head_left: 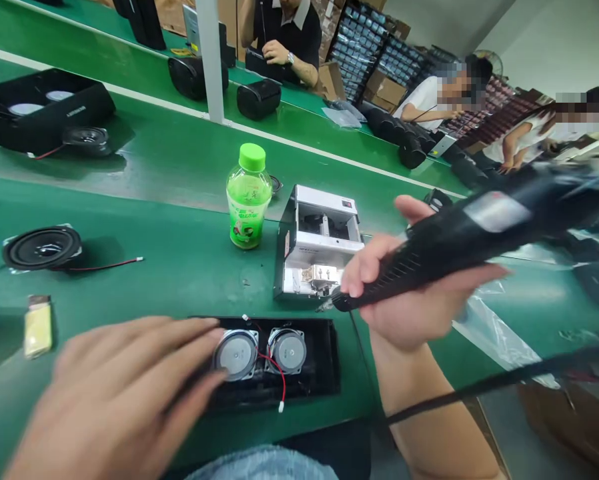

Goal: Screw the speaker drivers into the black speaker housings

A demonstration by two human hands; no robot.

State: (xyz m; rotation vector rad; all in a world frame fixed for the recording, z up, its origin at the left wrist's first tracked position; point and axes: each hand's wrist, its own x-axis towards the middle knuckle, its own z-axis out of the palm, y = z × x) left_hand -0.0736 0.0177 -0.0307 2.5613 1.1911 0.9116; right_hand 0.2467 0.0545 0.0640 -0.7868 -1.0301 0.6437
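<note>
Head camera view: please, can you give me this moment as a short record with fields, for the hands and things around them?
Left hand: fingers on a speaker driver in a black speaker housing
Right hand: grips a corded black electric screwdriver
Beside: second speaker driver, white metal fixture
Rest: green-capped drink bottle, loose speaker driver, co-worker

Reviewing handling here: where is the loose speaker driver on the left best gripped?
Probably by the metal rim of the loose speaker driver, coming from above on its left. It lies cone up on the green bench, so the rim is free and the cone stays untouched, and its red-and-black wire trails off right, clear of that side.
</note>
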